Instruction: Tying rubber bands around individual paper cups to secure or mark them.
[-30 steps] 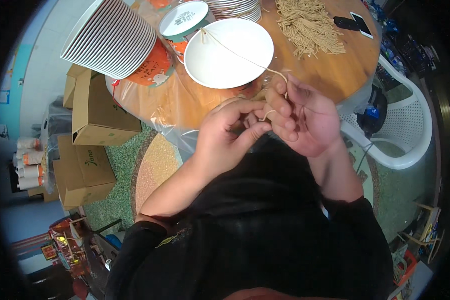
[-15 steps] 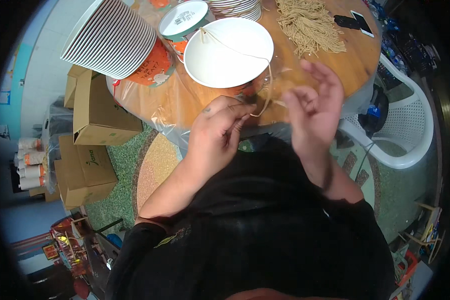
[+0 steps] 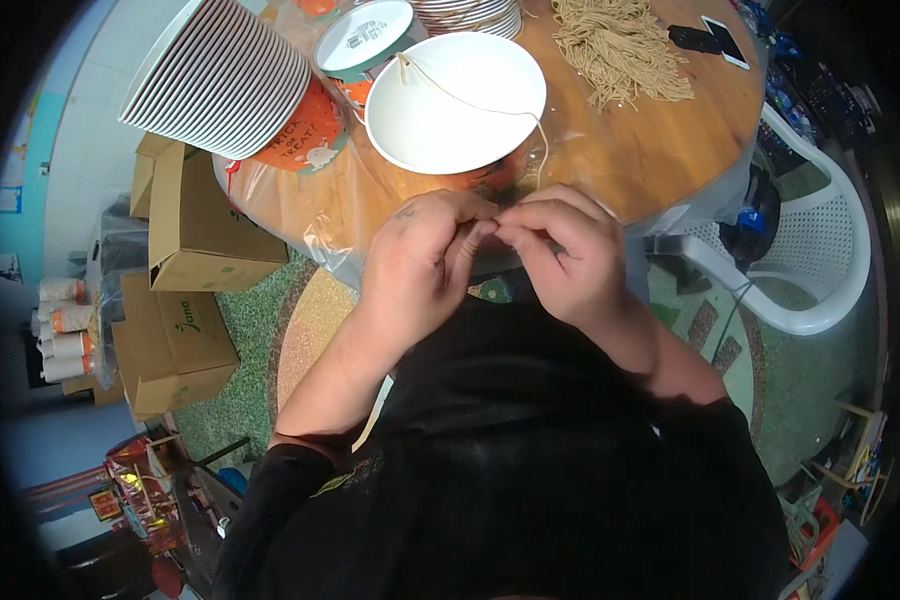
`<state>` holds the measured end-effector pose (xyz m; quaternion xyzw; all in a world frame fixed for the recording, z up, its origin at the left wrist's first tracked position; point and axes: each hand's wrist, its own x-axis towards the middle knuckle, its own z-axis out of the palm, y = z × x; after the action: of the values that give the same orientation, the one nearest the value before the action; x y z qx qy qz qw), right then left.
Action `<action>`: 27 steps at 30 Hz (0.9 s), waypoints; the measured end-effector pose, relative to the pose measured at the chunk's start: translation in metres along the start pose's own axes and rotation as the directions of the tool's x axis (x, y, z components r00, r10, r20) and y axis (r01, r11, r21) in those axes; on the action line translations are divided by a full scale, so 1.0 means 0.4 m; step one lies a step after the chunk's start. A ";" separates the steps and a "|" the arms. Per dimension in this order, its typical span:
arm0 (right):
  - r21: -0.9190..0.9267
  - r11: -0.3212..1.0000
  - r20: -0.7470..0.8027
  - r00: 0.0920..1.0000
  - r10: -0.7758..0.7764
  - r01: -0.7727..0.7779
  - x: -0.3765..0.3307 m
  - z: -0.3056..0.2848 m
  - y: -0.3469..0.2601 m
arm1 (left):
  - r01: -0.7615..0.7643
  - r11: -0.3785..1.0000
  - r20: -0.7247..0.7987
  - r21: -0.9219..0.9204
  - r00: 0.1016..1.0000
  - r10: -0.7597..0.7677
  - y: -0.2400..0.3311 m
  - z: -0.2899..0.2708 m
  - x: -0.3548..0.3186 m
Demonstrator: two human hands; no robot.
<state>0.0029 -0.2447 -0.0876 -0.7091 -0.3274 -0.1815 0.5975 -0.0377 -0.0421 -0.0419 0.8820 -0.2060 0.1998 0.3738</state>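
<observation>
A paper bucket (image 3: 455, 120), white inside, stands tilted at the near side of the round table with its mouth toward me. A thin tan cord (image 3: 545, 148) runs from the bucket's far-left rim across its mouth, over the right rim and down toward my fingers. My left hand (image 3: 425, 255) pinches the cord's end between thumb and fingers. Close against it, my right hand (image 3: 568, 255) is pinched too, fingertips meeting the left ones. The very tip of the cord is hidden between the fingers.
A tall stack of buckets (image 3: 220, 85) leans at the left. Behind sit an upturned bucket (image 3: 367, 38) and another stack (image 3: 468, 16). Tan cords (image 3: 620, 55) lie piled right, by a phone (image 3: 725, 42). Cardboard boxes (image 3: 205, 230) and a white plastic chair (image 3: 820, 240) flank the table.
My right hand has come down and left from its raised, spread pose to meet my left hand at the cord, its fingers now pinched. The left hand and bucket barely moved.
</observation>
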 end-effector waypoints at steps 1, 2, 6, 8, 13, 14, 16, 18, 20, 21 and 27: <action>0.000 1.000 -0.001 1.000 0.001 -0.001 -0.002 0.001 0.000 | -0.023 1.000 -0.003 0.017 1.000 0.023 0.003 -0.001 0.004; -0.016 0.999 -0.054 0.997 0.046 -0.047 -0.001 0.002 -0.001 | -0.048 0.998 -0.006 0.032 0.999 0.049 0.007 -0.002 0.013; 0.040 0.979 -0.278 0.939 0.203 -0.200 -0.003 0.022 0.022 | -0.273 0.957 -0.182 0.094 0.941 0.286 0.012 -0.038 0.077; 0.136 0.971 -0.315 0.921 0.229 -0.195 0.005 0.033 0.044 | -0.179 0.981 -0.132 0.078 0.973 0.188 0.018 -0.059 0.132; 0.057 0.995 -0.412 0.906 0.094 -0.077 0.020 0.060 0.084 | -0.015 1.000 0.220 0.027 0.976 0.008 -0.029 -0.073 0.224; 0.058 0.995 -0.413 0.906 0.095 -0.078 0.019 0.066 0.087 | 0.125 0.992 0.321 -0.012 0.940 -0.114 -0.031 -0.075 0.233; 0.109 0.988 -0.443 0.884 0.150 -0.113 0.018 0.073 0.091 | 0.264 0.964 0.424 -0.034 0.877 -0.225 -0.042 -0.073 0.243; 0.089 0.990 -0.453 0.881 0.136 -0.107 0.019 0.076 0.096 | 0.099 0.995 0.405 -0.024 0.911 -0.081 -0.055 -0.066 0.243; 0.069 0.992 -0.461 0.879 0.122 -0.101 0.019 0.077 0.095 | 0.176 0.983 0.432 -0.052 0.892 -0.136 -0.057 -0.063 0.240; 0.061 0.992 -0.463 0.877 0.129 -0.114 0.020 0.076 0.094 | 0.252 0.965 0.457 -0.078 0.869 -0.190 -0.056 -0.062 0.239; 0.068 0.991 -0.456 0.880 0.136 -0.118 0.024 0.078 0.089 | 0.318 0.939 0.497 -0.132 0.841 -0.215 -0.063 -0.070 0.245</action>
<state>0.0300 -0.2146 -0.1143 -0.6545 -0.1333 -0.2982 0.6819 0.0514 -0.0265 0.0112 0.8796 -0.1859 -0.0996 0.4264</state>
